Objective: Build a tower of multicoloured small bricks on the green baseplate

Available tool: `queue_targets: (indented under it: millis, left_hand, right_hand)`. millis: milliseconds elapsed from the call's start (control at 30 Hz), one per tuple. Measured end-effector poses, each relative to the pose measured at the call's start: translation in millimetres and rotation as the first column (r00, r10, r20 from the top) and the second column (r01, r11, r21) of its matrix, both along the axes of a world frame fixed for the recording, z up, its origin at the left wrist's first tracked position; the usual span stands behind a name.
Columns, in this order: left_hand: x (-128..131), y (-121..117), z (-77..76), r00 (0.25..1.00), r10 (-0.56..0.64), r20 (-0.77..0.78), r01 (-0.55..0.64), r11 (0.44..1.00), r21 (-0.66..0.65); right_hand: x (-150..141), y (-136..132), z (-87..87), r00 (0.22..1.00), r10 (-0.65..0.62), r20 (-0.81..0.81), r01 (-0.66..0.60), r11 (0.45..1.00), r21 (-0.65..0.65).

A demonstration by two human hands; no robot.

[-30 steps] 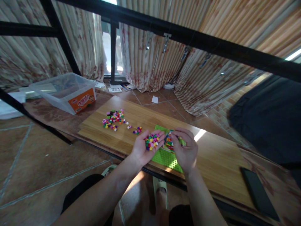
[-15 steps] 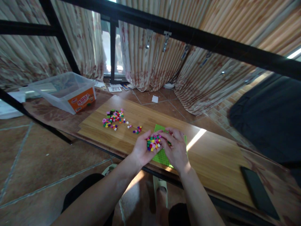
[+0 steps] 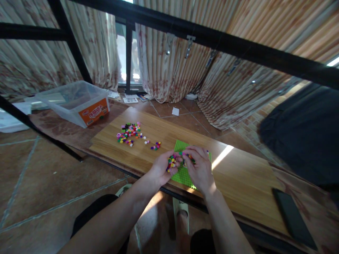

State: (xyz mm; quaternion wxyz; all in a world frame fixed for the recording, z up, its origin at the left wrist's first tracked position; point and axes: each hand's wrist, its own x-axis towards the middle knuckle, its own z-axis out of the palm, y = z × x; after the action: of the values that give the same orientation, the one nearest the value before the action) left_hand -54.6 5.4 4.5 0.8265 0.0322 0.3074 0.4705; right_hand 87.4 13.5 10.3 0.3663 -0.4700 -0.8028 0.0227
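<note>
Small coloured building blocks (image 3: pixel 172 162) lie in the cupped palm of my left hand (image 3: pixel 160 168), whose fingers curl round them. Close beside it, my right hand (image 3: pixel 199 165) has its fingers bent and pinched near a green and a pink block by the left fingertips; the exact grip is partly hidden. Both hands are over a green studded baseplate (image 3: pixel 182 176) on the wooden board. More coloured blocks show under the right fingers. Farther left lies a loose pile of blocks (image 3: pixel 129 132), with a small cluster (image 3: pixel 156 145) nearer the plate.
A clear plastic bin (image 3: pixel 74 102) with an orange label stands at the back left. A dark flat slab (image 3: pixel 292 217) lies at the right end of the wooden board (image 3: pixel 238 180). Black metal bars (image 3: pixel 212 38) cross above, before striped curtains (image 3: pixel 169 70).
My left hand has tilted and its fingers have closed more round the blocks. The right fingers have come to a pinch by the left fingertips. The view has shifted slightly.
</note>
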Motion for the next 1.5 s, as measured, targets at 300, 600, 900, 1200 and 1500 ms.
queue_targets:
  millis: [300,600,900,1200,1500]
  left_hand:
    - [9.7,-8.6,8.7,0.847,0.084,-0.526,0.084,0.954,0.287]
    - [5.0,-7.5,9.6,0.857,0.035,-0.515,0.151,0.937,0.315]
    - [-8.2,-6.2,14.3,0.957,-0.116,-0.264,0.191,0.941,0.280]
    - [-10.3,-3.0,6.7,0.972,-0.142,-0.185,0.177,0.966,0.190]
    - [-8.2,-1.6,6.2,0.977,-0.091,-0.193,0.120,0.982,0.146]
  right_hand:
    - [-1.4,-2.1,3.0,1.000,0.013,0.028,-0.012,1.000,-0.025]
    - [-1.0,-3.4,7.1,0.993,0.079,-0.092,-0.087,0.993,-0.079]
    - [10.8,-0.7,10.5,0.880,0.044,-0.472,-0.150,0.970,-0.189]
    - [24.0,8.8,11.9,0.490,-0.148,-0.859,-0.151,0.956,-0.251]
    - [33.0,13.6,9.7,0.455,-0.246,-0.856,-0.032,0.956,-0.291]
